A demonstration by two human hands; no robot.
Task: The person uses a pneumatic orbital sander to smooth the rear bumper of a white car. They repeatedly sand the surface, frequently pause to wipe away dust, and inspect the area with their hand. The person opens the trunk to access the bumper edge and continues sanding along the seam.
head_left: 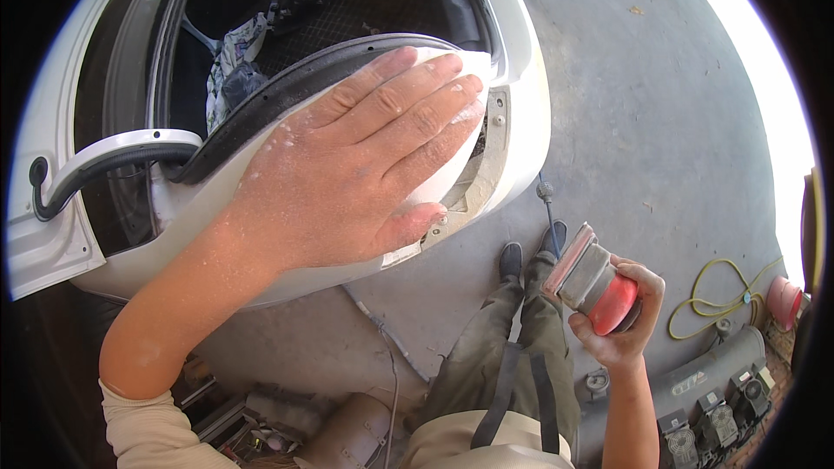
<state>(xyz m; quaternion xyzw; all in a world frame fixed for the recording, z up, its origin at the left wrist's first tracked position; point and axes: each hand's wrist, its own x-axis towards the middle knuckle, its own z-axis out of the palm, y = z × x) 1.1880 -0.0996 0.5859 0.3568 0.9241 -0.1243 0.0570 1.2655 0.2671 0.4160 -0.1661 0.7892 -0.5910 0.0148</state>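
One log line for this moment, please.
left hand: flat on white car | right hand: gripping red sander, clear of car

The left hand (352,165) lies on the car (521,61), the sander (599,288) in the right hand (627,337), farther right.

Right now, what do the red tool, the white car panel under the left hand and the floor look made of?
Red tool: probably smooth plastic on top, from its sheen; its dusty gray part is unclear. White car panel: painted metal or plastic, perhaps, looking smooth and matte. Floor: likely concrete, given its mottled gray.
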